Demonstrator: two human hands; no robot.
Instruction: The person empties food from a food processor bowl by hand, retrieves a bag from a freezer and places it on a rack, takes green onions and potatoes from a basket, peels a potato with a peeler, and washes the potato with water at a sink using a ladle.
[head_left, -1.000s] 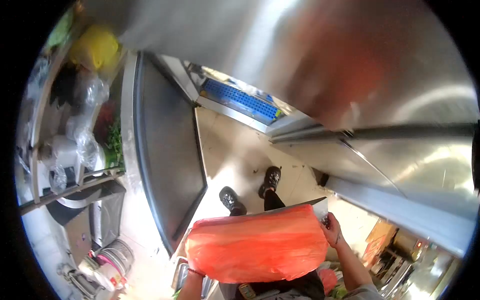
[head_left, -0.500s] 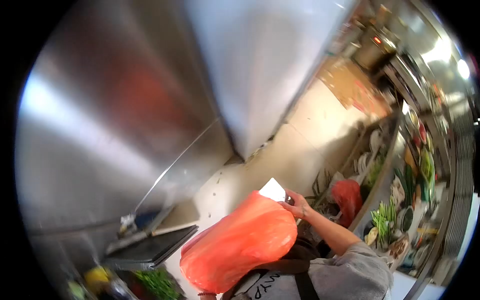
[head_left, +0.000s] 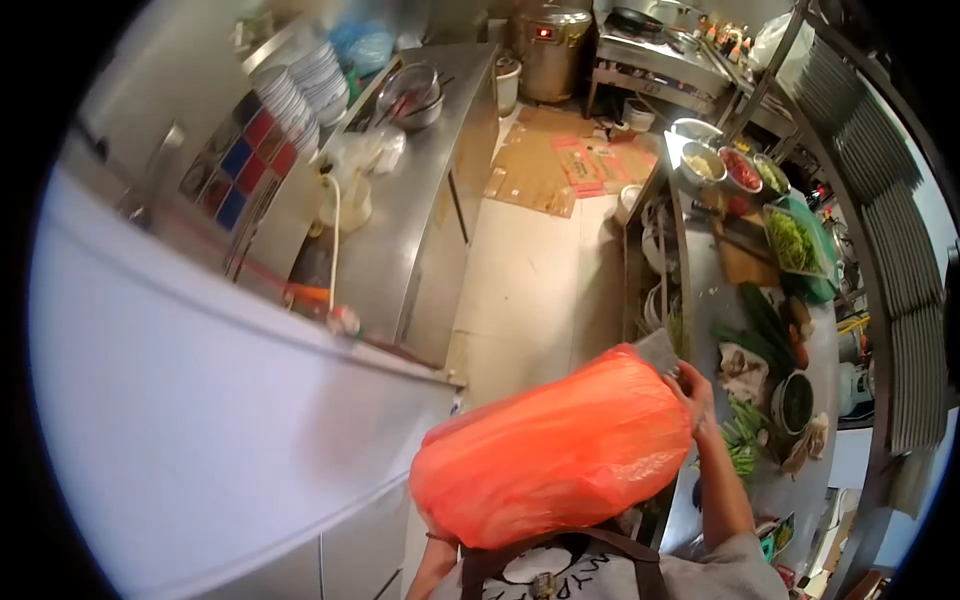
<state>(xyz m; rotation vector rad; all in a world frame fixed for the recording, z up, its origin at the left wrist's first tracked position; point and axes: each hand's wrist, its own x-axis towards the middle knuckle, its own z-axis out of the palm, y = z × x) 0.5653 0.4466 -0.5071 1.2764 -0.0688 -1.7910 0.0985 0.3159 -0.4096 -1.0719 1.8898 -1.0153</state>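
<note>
A full, bulging orange-red plastic bag (head_left: 560, 450) lies across the front of my body. My left hand (head_left: 440, 537) supports its lower left end; the fingers are hidden by the bag. My right hand (head_left: 692, 393) is closed beside the bag's upper right end, its fingers curled round the dark end of what looks like a cleaver (head_left: 658, 352). The flat grey blade sticks out past the bag. What the bag contains cannot be seen.
On the right, a steel worktable (head_left: 700, 290) carries bowls, a cutting board (head_left: 745, 255), a tub of cut greens (head_left: 795, 240) and vegetables. A steel counter (head_left: 430, 180) runs along the left. Cardboard (head_left: 540, 165) covers the far floor before the stove (head_left: 660, 65). A pale panel (head_left: 250, 430) stands close at left.
My view has swung right and up from the steel panels to the aisle between the counters. Bag and blade have come along, still held, and now sit further right in view.
</note>
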